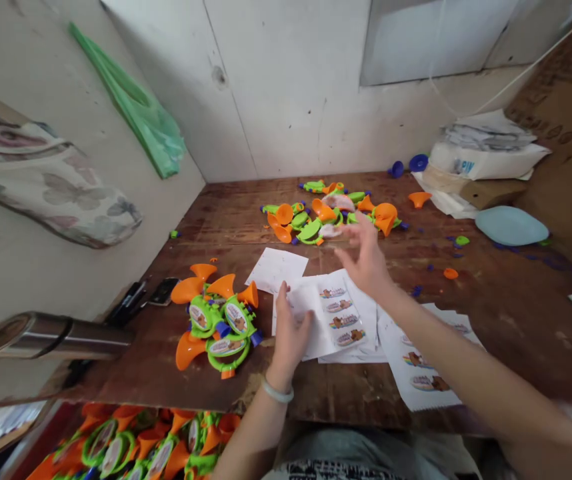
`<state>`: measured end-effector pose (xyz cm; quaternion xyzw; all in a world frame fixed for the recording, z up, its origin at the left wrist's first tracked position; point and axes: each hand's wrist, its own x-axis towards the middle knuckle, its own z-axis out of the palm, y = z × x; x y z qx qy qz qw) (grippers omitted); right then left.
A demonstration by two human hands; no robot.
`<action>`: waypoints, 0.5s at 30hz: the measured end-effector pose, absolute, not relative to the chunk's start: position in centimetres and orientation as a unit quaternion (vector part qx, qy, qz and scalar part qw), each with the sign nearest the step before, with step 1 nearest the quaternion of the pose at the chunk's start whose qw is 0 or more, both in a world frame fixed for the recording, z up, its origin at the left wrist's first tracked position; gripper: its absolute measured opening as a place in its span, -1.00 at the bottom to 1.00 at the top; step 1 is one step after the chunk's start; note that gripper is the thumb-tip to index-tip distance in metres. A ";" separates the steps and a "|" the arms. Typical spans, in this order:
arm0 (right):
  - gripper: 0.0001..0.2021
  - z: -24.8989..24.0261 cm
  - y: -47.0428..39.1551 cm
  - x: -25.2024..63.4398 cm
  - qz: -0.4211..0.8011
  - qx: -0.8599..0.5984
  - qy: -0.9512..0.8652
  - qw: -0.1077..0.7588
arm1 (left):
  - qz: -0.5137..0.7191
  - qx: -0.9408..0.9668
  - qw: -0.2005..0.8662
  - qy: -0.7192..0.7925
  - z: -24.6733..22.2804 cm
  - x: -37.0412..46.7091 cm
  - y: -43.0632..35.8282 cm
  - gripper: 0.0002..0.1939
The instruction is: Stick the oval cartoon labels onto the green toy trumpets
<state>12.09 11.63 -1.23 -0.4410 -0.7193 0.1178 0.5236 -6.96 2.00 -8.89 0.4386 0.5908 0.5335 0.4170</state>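
My left hand (290, 337) rests on a white sticker sheet (327, 313), thumb and fingers apart. Printed oval stickers with a brown bear show along that sheet's right side, and other papers lie beneath it. Over the table beyond the sheets, my right hand (366, 257) is raised with its fingers spread, and I see nothing between them. Just past its fingertips lies a pile of green and orange toy trumpets (311, 230). Left of my left hand sits a cluster of toy trumpets (223, 320) bearing oval stickers.
Below the table edge, a box holds many toy trumpets (156, 443). A steel flask (61, 335) and a phone (164, 291) are at left. More sticker sheets (423, 373) lie under my right forearm. A pale blue dish (511, 225) and stacked papers (489, 143) stand at right.
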 end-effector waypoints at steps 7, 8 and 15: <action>0.13 -4.4 27.7 10.8 0.136 -0.524 -0.668 0.510 | 0.439 0.671 0.183 0.569 -9.4 -7.2 0.7 -0.50; 0.13 -4.2 28.2 10.4 0.132 -0.516 -0.676 0.510 | 0.443 0.677 0.186 0.558 -9.1 -7.2 0.8 -0.51; -0.39 -0.4 20.0 7.2 0.066 -0.332 -0.801 0.493 | 0.563 0.572 0.210 0.558 -6.1 -6.6 3.5 -0.34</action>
